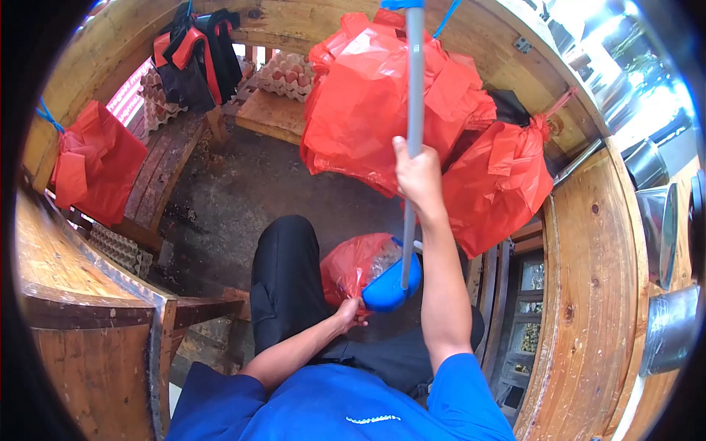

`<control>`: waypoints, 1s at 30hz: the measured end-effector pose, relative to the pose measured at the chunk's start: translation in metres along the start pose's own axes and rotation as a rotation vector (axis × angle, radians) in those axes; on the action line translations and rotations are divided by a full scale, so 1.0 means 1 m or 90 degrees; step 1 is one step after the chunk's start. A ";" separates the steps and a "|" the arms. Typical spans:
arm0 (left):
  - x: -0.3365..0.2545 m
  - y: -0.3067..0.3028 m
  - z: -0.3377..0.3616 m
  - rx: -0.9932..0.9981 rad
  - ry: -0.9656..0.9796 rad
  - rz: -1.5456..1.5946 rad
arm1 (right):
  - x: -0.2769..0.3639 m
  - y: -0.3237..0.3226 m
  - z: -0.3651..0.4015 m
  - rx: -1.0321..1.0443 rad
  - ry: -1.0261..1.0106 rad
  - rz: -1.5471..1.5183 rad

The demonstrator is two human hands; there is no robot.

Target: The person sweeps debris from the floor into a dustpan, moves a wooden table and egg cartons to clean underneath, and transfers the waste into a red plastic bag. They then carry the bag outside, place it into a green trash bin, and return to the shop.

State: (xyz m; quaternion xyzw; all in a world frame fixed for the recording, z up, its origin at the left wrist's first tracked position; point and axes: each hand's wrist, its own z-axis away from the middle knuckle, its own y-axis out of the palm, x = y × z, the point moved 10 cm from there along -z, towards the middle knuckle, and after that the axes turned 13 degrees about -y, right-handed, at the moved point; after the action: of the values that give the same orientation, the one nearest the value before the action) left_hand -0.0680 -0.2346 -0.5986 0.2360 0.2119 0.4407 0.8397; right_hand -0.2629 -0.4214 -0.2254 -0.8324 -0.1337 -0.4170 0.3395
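Observation:
My right hand [419, 176] is closed around the grey pole [415, 81] of a long-handled dustpan, with the thumb pointing up along it. The blue pan [391, 288] at the lower end is tilted against the mouth of a red plastic bag [346, 266] between my knees. My left hand [350, 314] pinches the bag's rim beside the pan. Pale, see-through litter [385, 259] shows at the bag's opening, though I cannot make out what it is. The bag's bottom is hidden.
Bunches of red plastic bags [375, 95] hang ahead, more [500, 184] at right and left [99, 162]. Black bags [195, 62] hang at the back left near egg trays [287, 73]. Wooden counters [588, 294] close in both sides above a dark floor [220, 191].

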 end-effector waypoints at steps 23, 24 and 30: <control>-0.151 0.010 -0.019 -0.464 0.155 -1.030 | -0.026 0.010 0.048 0.070 0.087 -0.048; -0.156 0.003 -0.014 -0.480 0.145 -1.009 | -0.025 0.012 0.050 0.090 0.079 -0.081; -0.189 -0.005 0.027 -0.500 0.128 -0.994 | -0.013 0.002 0.058 0.085 0.058 -0.102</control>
State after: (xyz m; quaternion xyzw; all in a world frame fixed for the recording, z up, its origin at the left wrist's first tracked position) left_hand -0.1478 -0.4015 -0.5520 -0.3218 0.2187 -0.1999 0.8992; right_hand -0.2346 -0.3826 -0.2610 -0.7750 -0.2119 -0.4702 0.3652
